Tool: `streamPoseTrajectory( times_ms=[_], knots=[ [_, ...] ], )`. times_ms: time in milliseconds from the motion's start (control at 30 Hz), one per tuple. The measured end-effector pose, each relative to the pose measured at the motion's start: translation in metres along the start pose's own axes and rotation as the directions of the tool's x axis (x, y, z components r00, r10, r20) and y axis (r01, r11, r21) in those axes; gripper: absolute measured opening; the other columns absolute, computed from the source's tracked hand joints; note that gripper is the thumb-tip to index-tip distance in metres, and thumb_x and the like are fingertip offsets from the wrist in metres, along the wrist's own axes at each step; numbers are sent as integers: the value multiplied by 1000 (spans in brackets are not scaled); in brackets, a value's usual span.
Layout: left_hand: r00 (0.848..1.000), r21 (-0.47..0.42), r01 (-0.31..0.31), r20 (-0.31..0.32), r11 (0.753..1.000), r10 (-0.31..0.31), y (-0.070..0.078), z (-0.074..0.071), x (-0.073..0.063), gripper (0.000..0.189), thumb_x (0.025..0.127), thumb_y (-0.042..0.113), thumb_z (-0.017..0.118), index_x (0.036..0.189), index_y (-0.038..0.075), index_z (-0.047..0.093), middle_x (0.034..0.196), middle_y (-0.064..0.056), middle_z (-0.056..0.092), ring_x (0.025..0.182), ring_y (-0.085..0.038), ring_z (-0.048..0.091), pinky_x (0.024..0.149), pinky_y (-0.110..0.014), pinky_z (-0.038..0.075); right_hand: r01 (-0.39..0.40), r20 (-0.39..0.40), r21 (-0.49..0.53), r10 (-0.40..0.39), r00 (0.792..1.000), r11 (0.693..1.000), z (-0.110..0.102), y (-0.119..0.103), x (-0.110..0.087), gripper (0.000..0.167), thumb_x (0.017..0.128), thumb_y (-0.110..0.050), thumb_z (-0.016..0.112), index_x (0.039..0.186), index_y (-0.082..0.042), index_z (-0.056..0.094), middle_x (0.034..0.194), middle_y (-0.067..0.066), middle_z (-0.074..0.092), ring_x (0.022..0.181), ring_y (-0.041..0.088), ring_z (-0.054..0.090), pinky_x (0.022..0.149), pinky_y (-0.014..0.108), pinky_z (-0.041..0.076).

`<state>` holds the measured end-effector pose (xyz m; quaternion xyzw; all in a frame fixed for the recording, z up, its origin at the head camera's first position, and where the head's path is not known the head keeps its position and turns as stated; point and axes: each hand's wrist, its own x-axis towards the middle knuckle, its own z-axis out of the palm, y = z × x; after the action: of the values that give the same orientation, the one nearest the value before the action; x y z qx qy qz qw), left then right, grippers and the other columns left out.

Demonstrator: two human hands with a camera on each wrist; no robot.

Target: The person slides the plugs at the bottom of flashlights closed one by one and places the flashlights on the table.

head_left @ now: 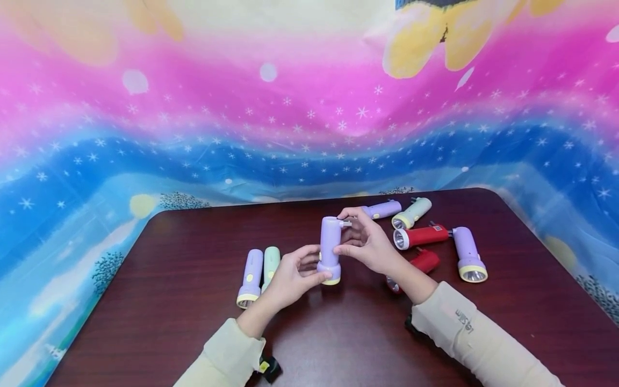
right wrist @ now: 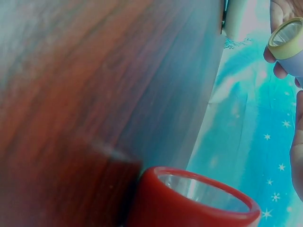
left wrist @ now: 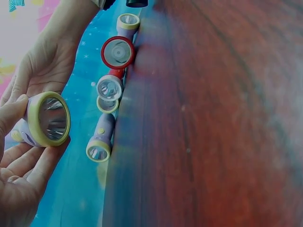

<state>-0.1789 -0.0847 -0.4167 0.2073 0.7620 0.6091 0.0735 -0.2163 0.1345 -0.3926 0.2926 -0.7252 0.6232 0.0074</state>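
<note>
Over a dark table [head_left: 169, 279], left hand [head_left: 292, 277] and right hand [head_left: 372, 244], both part-curled, grip one purple torch [head_left: 330, 242], head down. At its nine o'clock lie a second purple [head_left: 251, 269] and first green [head_left: 272, 263]; at two o'clock, a third purple [head_left: 387, 208] and second green [head_left: 416, 211]; at three o'clock, two red torches [head_left: 425, 235] and a fourth purple [head_left: 466, 247].

Left arm [head_left: 253, 320] comes in from 7 o'clock, angled to 1; right arm [head_left: 418, 279] from 5, angled to 11. Pale sleeves [head_left: 222, 355] on both, wrists bare. Left hand [head_left: 291, 277] grips, thumb [head_left: 316, 280] toward 3 o'clock, fingers bent above. Right hand [head_left: 372, 246], at 2 o'clock from left, also grips: thumb toward 9, index finger arched above. Palms roughly facing.
</note>
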Motion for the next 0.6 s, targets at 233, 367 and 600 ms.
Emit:
streamPoseTrajectory(
  times_ms=[233, 367, 600],
  knots=[
    [1000, 1, 2, -16, 1000, -2, 0, 1, -1, 51, 86, 10, 77, 133, 1, 58, 123, -22, 69, 110, -33, 69, 91, -34, 57, -15, 15, 15, 14, 1000, 1000, -2, -2, 2, 60, 80, 4, 78, 129, -5, 45, 117, 23, 62, 87, 17, 68, 79, 30, 60],
    [1000, 3, 6, -18, 1000, -6, 0, 0, -1, 52, 86, 10, 78, 133, 1, 58, 123, -22, 69, 110, -33, 69, 91, -33, 58, -19, 12, 24, 19, 1000, 1000, -1, -3, 2, 60, 80, 3, 79, 129, -5, 45, 117, 21, 63, 88, 17, 68, 79, 29, 60],
    [1000, 12, 8, -14, 1000, -8, 0, 0, -1, 52, 86, 11, 78, 133, 1, 58, 123, -22, 69, 110, -33, 69, 91, -33, 58, -1, 6, 31, 1, 1000, 1000, 0, 0, 0, 59, 80, 4, 78, 129, -3, 46, 117, 19, 63, 88, 18, 68, 79, 29, 60]
  ],
)
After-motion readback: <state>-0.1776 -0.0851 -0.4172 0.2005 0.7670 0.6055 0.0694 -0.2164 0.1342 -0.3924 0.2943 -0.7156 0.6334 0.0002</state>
